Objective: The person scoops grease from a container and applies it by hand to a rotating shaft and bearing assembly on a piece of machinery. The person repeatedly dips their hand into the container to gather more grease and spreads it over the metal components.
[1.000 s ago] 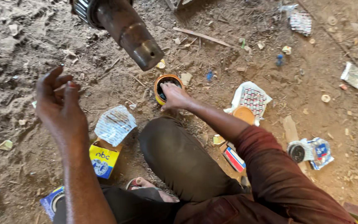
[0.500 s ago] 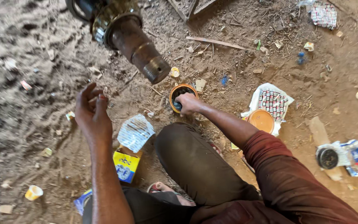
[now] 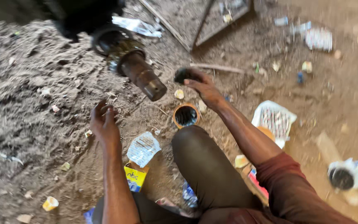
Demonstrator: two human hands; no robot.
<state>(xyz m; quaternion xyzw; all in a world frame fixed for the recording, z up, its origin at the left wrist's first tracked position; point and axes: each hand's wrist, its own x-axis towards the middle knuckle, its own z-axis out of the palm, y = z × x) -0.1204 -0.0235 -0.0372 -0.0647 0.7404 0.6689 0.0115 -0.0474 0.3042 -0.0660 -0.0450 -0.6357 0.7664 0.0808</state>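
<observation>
My right hand (image 3: 204,87) is raised above a small orange tin (image 3: 186,115) of black grease that stands on the dirt. A dark lump of grease (image 3: 183,74) sits in its fingertips. The lump is just right of the end of a rusty, greasy metal shaft (image 3: 143,76), which slants down from the upper left. My left hand (image 3: 103,122) hovers lower left of the shaft end with its fingers loosely spread and nothing in it. My bent knee (image 3: 204,161) in dark trousers is just below the tin.
A crumpled plastic wrapper (image 3: 143,148) lies on a yellow box (image 3: 134,178) by my left forearm. A white patterned packet (image 3: 275,120) lies to the right, a round can (image 3: 342,177) at the far right. A metal frame (image 3: 204,20) lies at the top. Litter is scattered over the dirt.
My right hand has come up out of the tin with a lump of grease and moved toward the shaft end. My left hand stayed raised and empty. The view shifted.
</observation>
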